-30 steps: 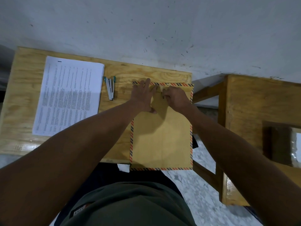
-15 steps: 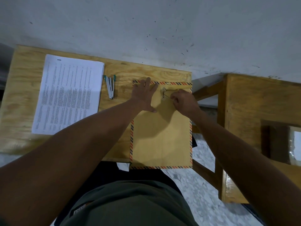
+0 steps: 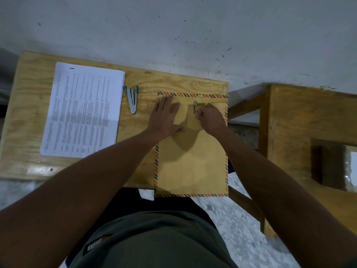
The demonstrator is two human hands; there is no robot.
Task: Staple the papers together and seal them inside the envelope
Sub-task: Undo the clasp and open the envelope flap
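— Right hand [image 3: 209, 118] has slid back toward the clasp [image 3: 195, 107] vs half a sec ago; its fingers are curled, pinching what looks like the string, tho it's too thin to be sure.
— Left hand [image 3: 164, 118]?
— Same spot, fingers straight, pressing flat on the envelope [image 3: 191, 161].
— Envelope itself?
— Unmoved, on the bench's [image 3: 29, 113] right end, near edge overhanging. Papers [image 3: 83, 111] & stapler [image 3: 132, 99] lie untouched to its left, apart from both hands.
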